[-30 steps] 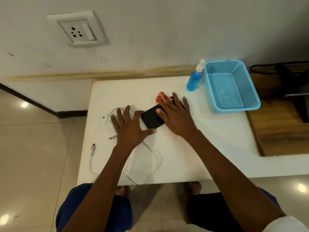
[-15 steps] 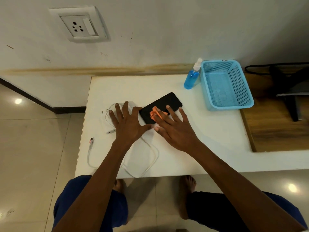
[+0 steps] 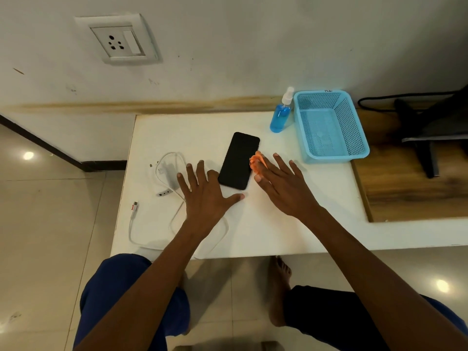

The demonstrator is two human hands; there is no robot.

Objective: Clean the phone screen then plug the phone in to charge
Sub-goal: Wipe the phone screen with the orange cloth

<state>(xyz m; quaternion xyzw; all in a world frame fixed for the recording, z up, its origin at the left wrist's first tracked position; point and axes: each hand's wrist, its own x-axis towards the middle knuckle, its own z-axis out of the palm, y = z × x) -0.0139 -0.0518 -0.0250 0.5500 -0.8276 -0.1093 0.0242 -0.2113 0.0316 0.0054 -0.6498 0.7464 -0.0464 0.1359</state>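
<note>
Head view. Phone [image 3: 239,160]: black, screen up, flat on white table [image 3: 291,224]. Left hand [image 3: 206,196]: flat, fingers spread, empty, thumb just beside the phone's near edge. Right hand [image 3: 283,186]: open, fingers pressing orange cloth [image 3: 257,162] at the phone's right edge. Charger cable [image 3: 162,173]: left, unplugged. Spray bottle [image 3: 279,115], blue basket [image 3: 329,127]: far right.

A white table [image 3: 291,224] stands against the wall. On it a black phone [image 3: 239,160] lies screen up, with a crumpled orange cloth [image 3: 257,162] at its right edge. To the left lie a white charger adapter [image 3: 169,173] and its looping white cable [image 3: 152,239]. At the back right stand a blue spray bottle [image 3: 280,115] and a blue perforated basket [image 3: 331,126].
</note>
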